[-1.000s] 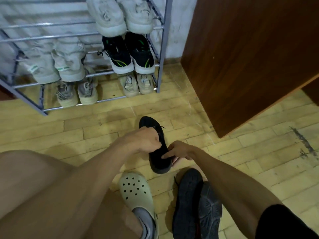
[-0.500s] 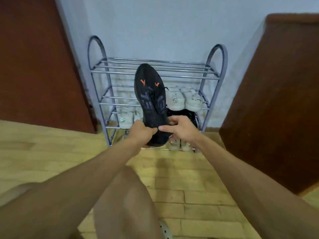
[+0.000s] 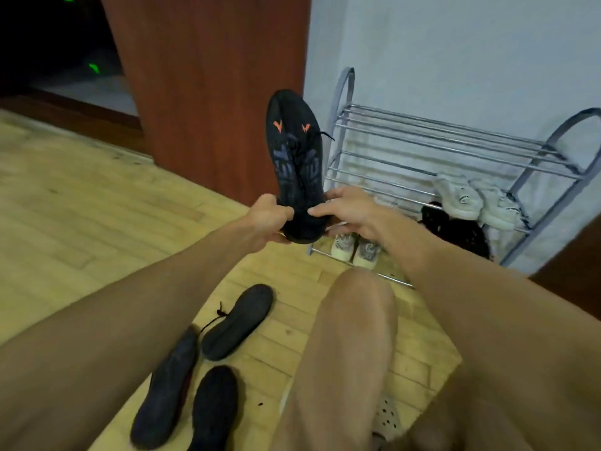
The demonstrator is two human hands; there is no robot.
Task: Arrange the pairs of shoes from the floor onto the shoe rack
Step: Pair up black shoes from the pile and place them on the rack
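Head view shows a person crouched before a metal shoe rack (image 3: 455,148), holding a black shoe (image 3: 297,157) up in the air with both hands. Its sole faces the camera, toe up, heel down. The left hand (image 3: 270,219) is closed around the heel from the left, fingers curled under it, and the right hand (image 3: 348,209) pinches the heel from the right with thumb and fingers. From here the raised shoe overlaps the rack's left post and sits roughly level with its upper shelves; it rests on nothing yet.

Part of the job looks done. A white pair (image 3: 478,200) sits on a middle shelf at the right, a dark pair (image 3: 455,229) sits below it, and a pale pair (image 3: 354,249) stands on the bottom level behind the right wrist. The top shelf appears bare, and the left half of the next one down also seems free.

Three dark shoes (image 3: 208,359) lie on the wooden floor (image 3: 81,206) near the person's knee, some with soles up, well apart from the rack. So, by my reading, the held shoe plus those three remain to be placed, roughly two pairs.
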